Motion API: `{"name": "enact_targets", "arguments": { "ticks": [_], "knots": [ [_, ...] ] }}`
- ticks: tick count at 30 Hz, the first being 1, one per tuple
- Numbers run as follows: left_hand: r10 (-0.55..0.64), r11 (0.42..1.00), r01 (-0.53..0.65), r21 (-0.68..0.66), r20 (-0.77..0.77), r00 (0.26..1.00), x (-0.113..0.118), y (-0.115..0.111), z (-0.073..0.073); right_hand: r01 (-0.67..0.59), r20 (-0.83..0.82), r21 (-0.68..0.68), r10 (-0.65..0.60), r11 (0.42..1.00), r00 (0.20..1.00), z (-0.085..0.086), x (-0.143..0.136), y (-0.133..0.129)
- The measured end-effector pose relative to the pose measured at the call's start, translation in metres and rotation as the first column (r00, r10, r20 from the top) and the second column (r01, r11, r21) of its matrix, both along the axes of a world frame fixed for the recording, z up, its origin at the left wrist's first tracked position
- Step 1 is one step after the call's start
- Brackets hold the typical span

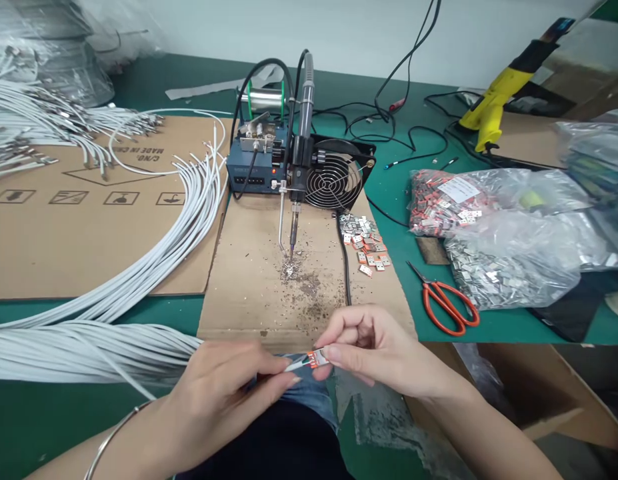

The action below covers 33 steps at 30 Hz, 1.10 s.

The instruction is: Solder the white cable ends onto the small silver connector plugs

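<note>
Connector (314, 359) before soldering iron (299, 157) seems light, fragile; our right hand (376, 350) soundly pinches its shell, left hand (233, 380) the pliable cable (295, 365).

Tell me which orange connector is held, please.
The connector in the right hand, meeting a white cable; the others lie on cardboard or in a bag.

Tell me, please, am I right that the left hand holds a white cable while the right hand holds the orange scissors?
Not quite: in the head view, the right hand holds an orange-and-silver connector, not the orange scissors; the left hand does hold a white cable.
</note>
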State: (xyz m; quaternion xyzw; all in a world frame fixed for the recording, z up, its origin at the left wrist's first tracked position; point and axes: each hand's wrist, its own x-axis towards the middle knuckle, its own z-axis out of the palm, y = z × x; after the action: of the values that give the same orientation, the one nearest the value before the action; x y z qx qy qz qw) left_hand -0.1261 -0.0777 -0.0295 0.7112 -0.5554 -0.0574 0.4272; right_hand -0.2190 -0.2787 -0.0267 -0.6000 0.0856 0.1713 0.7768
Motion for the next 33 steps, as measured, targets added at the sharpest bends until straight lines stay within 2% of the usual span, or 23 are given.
{"name": "enact_targets", "arguments": {
  "ticks": [11,16,20,27,31,33],
  "knots": [
    [-0.036,0.999,0.035,-0.040,-0.020,0.999,-0.001,0.000,-0.004,0.002,-0.006,-0.010,-0.002,1.000,1.000,0.001,-0.002,-0.002],
    [-0.029,0.999,0.030,0.010,-0.068,0.997,-0.004,0.002,-0.004,0.023,0.002,-0.046,-0.023,0.999,1.000,0.003,-0.005,0.000],
    [-0.007,0.998,0.011,0.054,-0.079,0.997,-0.006,0.005,-0.006,0.099,0.088,-0.121,-0.088,0.988,0.992,0.005,-0.012,0.005],
    [0.001,0.999,0.001,0.038,-0.058,0.998,-0.006,0.005,-0.012,0.108,0.141,-0.243,-0.075,0.964,0.987,0.003,-0.017,0.009],
    [0.020,1.000,-0.019,0.020,-0.055,0.998,-0.003,0.002,-0.012,0.102,0.163,-0.356,-0.046,0.929,0.986,0.002,-0.022,0.006],
    [0.012,1.000,-0.012,0.001,-0.008,1.000,-0.007,0.000,-0.016,0.241,0.291,-0.468,-0.109,0.850,0.951,0.001,-0.030,0.000]
  ]
}}
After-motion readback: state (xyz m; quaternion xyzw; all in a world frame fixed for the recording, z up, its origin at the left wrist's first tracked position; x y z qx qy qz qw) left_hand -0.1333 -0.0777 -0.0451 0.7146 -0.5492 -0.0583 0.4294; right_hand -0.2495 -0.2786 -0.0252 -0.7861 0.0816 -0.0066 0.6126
